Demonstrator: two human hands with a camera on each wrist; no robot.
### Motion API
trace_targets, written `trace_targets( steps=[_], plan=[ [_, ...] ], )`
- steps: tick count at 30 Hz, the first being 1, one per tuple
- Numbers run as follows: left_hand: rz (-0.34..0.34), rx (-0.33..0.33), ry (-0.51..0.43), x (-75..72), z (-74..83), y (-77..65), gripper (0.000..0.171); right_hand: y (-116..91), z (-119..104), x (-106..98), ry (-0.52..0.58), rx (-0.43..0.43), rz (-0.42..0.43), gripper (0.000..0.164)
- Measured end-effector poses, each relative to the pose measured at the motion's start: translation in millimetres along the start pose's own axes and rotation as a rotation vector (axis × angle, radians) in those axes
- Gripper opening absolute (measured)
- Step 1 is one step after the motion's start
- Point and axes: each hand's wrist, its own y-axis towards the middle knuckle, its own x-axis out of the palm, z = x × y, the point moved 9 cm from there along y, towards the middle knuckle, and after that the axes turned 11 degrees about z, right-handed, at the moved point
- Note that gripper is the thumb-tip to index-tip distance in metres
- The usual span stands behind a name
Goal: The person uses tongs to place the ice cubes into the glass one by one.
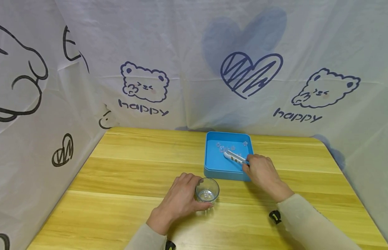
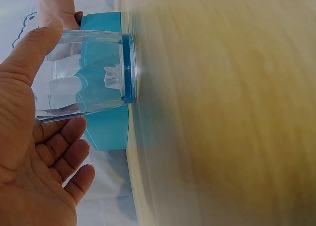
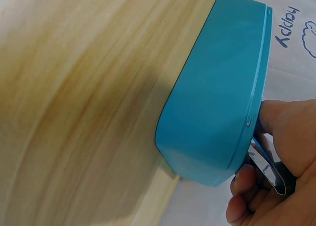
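Observation:
My left hand (image 1: pixel 180 197) holds a clear drinking glass (image 1: pixel 214 190) upright on the table, thumb on the near side and fingers on the far side. In the left wrist view a small clear piece (image 2: pixel 113 77) lies at the bottom of the glass. My right hand (image 1: pixel 263 172) grips a pair of white tongs (image 1: pixel 234 157) over the near right part of a blue square box (image 1: pixel 226 175). Several small clear, star-like pieces (image 1: pixel 218 144) lie on the box's floor, close to the tongs' tips. Whether the tips pinch one is too small to tell.
The wooden table (image 1: pixel 125 166) carries the box towards its back edge, right of the middle. White cloth (image 1: pixel 187 52) with bear and heart drawings hangs behind it and at both sides. Black straps (image 1: pixel 275 217) show near my sleeves.

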Motion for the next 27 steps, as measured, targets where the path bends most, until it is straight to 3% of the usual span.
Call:
trace_targets(
  steps=[7,18,27],
  plan=[
    [-0.004,-0.002,-0.003,-0.3,0.1,0.2,0.080,0.9,-3.0,-3.0,0.008,-0.031,0.039,0.031],
    [-0.003,-0.006,-0.006,-0.4,0.4,0.4,0.080,-1.2,-3.2,-3.9,0.020,-0.028,0.026,0.030],
    [-0.001,-0.005,-0.006,-0.2,0.4,0.5,0.080,-6.0,-4.2,-18.3,0.037,-0.042,0.077,0.033]
  ],
)
